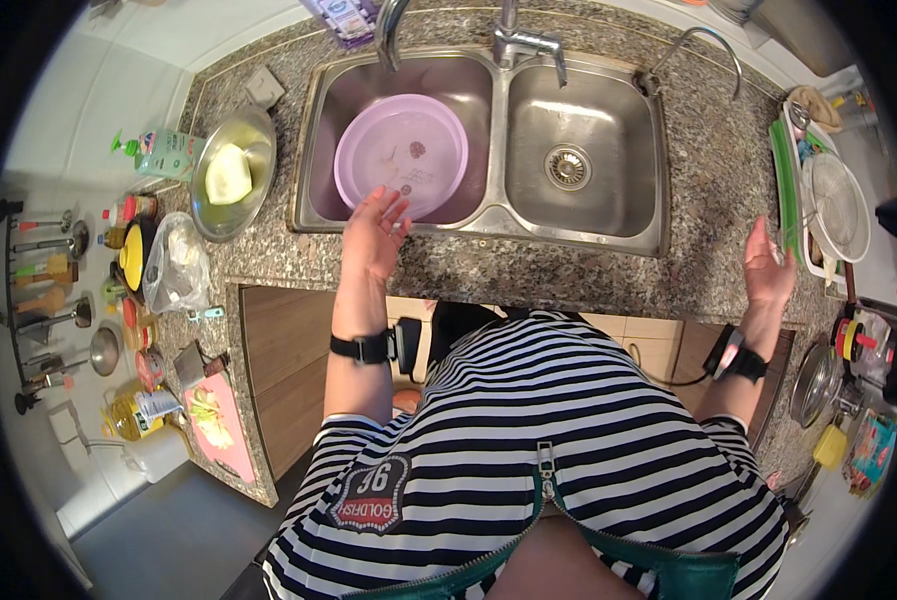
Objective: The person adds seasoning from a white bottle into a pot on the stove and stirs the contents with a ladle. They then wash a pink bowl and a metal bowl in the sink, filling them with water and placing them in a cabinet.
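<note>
My left hand [374,238] is over the front edge of the left sink bowl [324,112], palm up, fingers apart and holding nothing. Its fingertips overlap the near rim of a lilac plastic basin [401,100] standing in that bowl; I cannot tell whether they touch. Far to the right, my right hand [769,268] is raised and bare, beside a green and white dish rack [784,180]. Between the hands lies the right stainless sink bowl [568,206] with its drain strainer [568,166]. Both wrists wear black straps.
A chrome faucet [527,41] stands behind the sink. On the left are a metal bowl [261,135] with a pale peeled chunk [229,175], a soap bottle [167,154], a plastic bag [174,270], a cleaver [191,366] and a pink cutting board [234,442]. A wire strainer [836,202] rests at right.
</note>
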`<move>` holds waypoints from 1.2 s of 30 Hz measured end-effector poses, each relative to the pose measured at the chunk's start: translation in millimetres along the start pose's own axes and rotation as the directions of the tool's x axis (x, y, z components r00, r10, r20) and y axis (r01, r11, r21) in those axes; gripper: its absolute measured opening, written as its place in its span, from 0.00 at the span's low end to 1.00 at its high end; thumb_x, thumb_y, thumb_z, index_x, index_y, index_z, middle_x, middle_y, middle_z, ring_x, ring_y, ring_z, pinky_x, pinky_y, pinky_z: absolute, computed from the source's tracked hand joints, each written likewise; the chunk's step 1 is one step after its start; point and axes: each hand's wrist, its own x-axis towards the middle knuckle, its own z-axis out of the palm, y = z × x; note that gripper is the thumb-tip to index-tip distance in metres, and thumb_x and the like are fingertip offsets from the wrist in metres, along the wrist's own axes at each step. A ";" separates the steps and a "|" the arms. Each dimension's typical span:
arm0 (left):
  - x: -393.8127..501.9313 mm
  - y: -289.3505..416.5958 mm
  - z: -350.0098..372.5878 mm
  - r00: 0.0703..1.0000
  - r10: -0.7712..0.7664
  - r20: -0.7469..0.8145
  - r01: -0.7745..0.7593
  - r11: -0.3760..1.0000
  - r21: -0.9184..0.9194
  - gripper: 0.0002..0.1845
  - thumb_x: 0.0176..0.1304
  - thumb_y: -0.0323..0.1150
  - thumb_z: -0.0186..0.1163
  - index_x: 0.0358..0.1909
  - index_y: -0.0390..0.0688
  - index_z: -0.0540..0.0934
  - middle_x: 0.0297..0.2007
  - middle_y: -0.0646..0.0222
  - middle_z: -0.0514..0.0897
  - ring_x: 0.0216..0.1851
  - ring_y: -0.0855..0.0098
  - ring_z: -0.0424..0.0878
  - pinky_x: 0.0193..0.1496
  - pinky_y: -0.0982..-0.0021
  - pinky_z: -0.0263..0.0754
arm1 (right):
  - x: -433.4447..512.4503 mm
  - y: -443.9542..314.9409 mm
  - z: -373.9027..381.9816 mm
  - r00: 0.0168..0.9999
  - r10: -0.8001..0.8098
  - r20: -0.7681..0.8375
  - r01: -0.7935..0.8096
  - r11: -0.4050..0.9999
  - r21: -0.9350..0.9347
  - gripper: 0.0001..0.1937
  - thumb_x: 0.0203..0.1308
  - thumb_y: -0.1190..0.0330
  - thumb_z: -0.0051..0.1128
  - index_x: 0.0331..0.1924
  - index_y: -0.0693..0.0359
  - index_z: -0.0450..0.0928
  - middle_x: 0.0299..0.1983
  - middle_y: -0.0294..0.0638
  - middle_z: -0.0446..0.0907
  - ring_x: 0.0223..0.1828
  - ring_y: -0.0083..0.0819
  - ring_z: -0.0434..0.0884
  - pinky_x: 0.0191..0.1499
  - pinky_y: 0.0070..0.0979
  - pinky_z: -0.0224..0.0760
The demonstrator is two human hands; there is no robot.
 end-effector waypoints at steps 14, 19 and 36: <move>177.3 52.1 -54.3 0.800 -0.362 -0.479 0.531 0.799 0.282 0.25 0.54 0.45 0.57 0.53 0.44 0.71 0.62 0.46 0.70 0.60 0.44 0.67 0.58 0.40 0.61 | -75.7 213.6 161.9 0.877 0.431 0.211 -0.230 0.763 -0.604 0.19 0.74 0.62 0.43 0.59 0.66 0.69 0.50 0.48 0.81 0.41 0.32 0.85 0.39 0.23 0.82; 191.7 39.4 -93.2 0.944 -0.216 -0.248 0.327 0.692 0.643 0.19 0.56 0.47 0.57 0.44 0.46 0.77 0.50 0.48 0.80 0.48 0.52 0.77 0.49 0.50 0.70 | -106.7 215.4 142.8 0.958 0.280 0.053 -0.201 0.797 -0.569 0.18 0.73 0.62 0.45 0.58 0.66 0.70 0.47 0.47 0.82 0.39 0.31 0.85 0.38 0.23 0.81; 219.1 37.4 -68.6 0.934 -0.293 -0.205 0.336 0.914 0.226 0.06 0.60 0.25 0.56 0.39 0.38 0.74 0.21 0.72 0.65 0.21 0.75 0.65 0.48 0.39 0.80 | -123.8 224.3 135.6 0.977 0.205 0.058 -0.148 0.848 -0.508 0.16 0.73 0.63 0.46 0.57 0.64 0.71 0.44 0.44 0.84 0.36 0.28 0.85 0.37 0.22 0.81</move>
